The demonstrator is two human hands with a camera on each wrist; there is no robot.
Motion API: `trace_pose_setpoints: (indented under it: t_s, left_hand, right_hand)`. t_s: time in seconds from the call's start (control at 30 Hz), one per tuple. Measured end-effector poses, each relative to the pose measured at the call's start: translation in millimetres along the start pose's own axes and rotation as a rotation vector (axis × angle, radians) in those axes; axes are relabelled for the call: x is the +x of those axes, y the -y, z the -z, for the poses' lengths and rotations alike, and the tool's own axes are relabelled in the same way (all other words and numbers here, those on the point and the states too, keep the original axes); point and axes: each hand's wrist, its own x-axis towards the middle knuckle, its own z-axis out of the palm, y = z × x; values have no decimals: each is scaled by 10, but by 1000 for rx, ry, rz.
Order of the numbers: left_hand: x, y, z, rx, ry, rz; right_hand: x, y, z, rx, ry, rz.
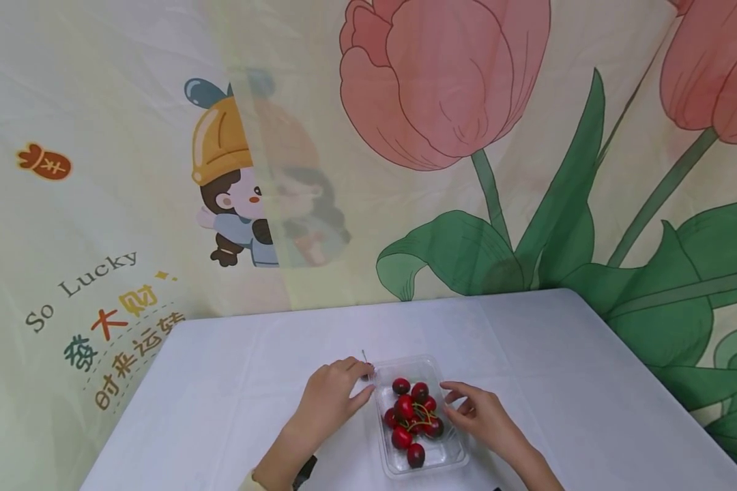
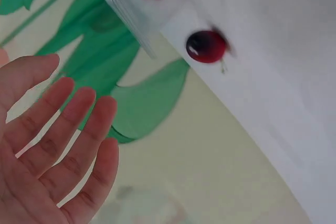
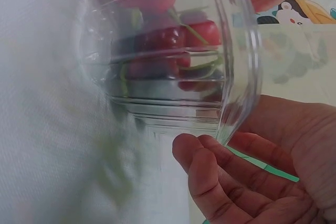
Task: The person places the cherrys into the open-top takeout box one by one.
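A clear plastic container (image 1: 393, 470) of dark red cherries (image 1: 405, 408) with green stems sits on the white table. Left of its far corner, a single cherry (image 2: 207, 46) with a stem lies on the table. My left hand (image 1: 334, 393) hovers by that cherry, its fingertips partly covering it in the head view. The left wrist view shows the fingers spread and loosely bent, with nothing in them. My right hand (image 1: 480, 414) is at the container's right rim, fingers loosely bent beside the clear wall (image 3: 239, 66); whether they touch it is hard to tell.
The white table (image 1: 252, 382) reaches out to both sides of the container. Behind it hangs a cloth backdrop (image 1: 319, 286) printed with tulips, a cartoon figure and lettering. A dark band (image 1: 305, 472) is on the left wrist.
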Motion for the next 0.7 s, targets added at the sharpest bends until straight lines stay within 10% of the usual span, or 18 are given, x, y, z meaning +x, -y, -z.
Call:
trace_pose_setpoints:
  t_s: [0.7]
  left_hand:
    - [282, 463, -456, -65, 267, 118]
  right_hand:
    - [2, -41, -1, 4, 12, 34]
